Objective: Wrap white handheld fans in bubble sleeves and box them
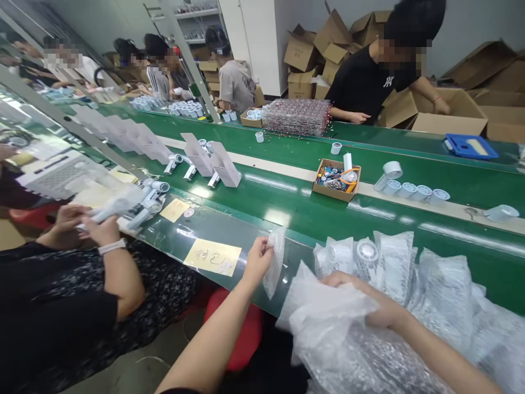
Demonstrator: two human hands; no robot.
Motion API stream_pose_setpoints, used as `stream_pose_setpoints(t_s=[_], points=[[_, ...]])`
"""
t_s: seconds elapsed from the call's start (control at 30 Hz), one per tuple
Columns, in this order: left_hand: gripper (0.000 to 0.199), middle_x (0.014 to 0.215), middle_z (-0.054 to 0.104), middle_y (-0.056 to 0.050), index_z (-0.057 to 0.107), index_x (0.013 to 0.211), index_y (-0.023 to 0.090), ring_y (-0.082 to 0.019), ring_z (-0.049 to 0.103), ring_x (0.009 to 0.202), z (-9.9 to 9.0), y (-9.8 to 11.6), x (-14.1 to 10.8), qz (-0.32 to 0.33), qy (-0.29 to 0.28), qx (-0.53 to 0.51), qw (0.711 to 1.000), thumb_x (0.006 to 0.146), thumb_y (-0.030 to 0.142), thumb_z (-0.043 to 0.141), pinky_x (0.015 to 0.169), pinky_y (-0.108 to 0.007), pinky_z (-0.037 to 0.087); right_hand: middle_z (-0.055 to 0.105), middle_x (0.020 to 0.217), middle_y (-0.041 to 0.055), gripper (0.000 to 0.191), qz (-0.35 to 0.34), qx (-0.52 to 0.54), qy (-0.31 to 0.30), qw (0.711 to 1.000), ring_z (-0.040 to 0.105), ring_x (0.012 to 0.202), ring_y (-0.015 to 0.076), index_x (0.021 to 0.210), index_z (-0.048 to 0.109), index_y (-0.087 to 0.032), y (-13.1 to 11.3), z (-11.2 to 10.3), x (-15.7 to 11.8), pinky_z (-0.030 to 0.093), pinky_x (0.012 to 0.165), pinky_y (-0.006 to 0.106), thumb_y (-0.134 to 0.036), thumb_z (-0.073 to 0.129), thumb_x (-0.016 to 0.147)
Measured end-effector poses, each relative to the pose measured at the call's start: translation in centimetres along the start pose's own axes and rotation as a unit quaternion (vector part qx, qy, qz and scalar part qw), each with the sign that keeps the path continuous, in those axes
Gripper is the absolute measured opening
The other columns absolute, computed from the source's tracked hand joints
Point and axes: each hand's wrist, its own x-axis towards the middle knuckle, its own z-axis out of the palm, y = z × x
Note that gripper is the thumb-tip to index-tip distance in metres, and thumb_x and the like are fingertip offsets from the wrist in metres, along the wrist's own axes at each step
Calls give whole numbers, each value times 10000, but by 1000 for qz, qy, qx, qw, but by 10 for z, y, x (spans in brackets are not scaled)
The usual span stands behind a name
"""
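My left hand pinches the edge of a clear plastic bubble bag, which hangs over the dark green table edge. To the right, my right hand reaches behind a large bunch of empty bubble bags; its fingers are mostly hidden by the plastic. Just beyond it stand several bagged white fans, and more filled bags spread to the right. A yellow paper with handwriting lies left of my left hand.
A co-worker's hands at the left handle a white device. On the green conveyor are open white boxes, a carton of parts and white fan pieces. Opposite, a person in black reaches into a cardboard box.
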Motion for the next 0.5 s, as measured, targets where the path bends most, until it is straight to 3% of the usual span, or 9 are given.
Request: stream_pose_setpoints(t_s=[0.07,0.1,0.17,0.23,0.3,0.4,0.5], points=[[314,964,679,-30,530,1119,197,-158,634,894,-14,17,-12,74,-45,-51,995,811,225,481,805,-259,477,593,1147,91,167,-60,-9,-37,997,591,1046,234,905,622,-228,-7,11,16,489,875,382,-324,638,769],[317,992,679,-43,546,1133,198,-167,629,910,-20,26,-19,110,-64,-72,989,825,242,485,819,-269,476,533,1241,99,141,-83,-23,-25,996,543,1125,240,878,622,-224,-8,16,24,460,921,393,-316,640,774],[266,983,679,-58,619,1063,196,-188,618,904,-30,40,-35,157,-77,-94,980,835,287,518,823,-290,474,359,1429,91,135,-92,-25,50,994,421,1276,259,877,617,-224,-6,24,38,400,999,421,-315,649,782],[217,911,679,-55,669,949,195,-200,610,850,-37,48,-52,156,-67,-109,979,817,330,563,786,-303,482,265,1500,74,157,-68,11,127,989,351,1342,273,874,608,-226,-1,30,48,359,1046,438,-346,659,786],[202,854,674,-51,680,870,190,-207,603,793,-41,51,-67,142,-67,-141,977,784,357,604,730,-310,493,425,1404,81,177,-38,55,157,985,455,1263,271,833,598,-234,2,34,54,400,1019,425,-397,651,790],[198,828,670,-46,671,809,183,-201,594,747,-46,54,-76,157,-56,-166,972,741,369,664,696,-308,495,663,961,45,216,-10,76,172,982,629,886,237,791,575,-259,3,41,54,526,799,365,-443,676,739],[207,764,633,-15,632,821,190,-168,579,715,-54,60,-64,133,115,-212,961,802,395,613,680,-271,479,641,750,7,284,-9,64,218,974,611,704,210,805,563,-252,3,44,46,527,649,323,-453,713,670]])
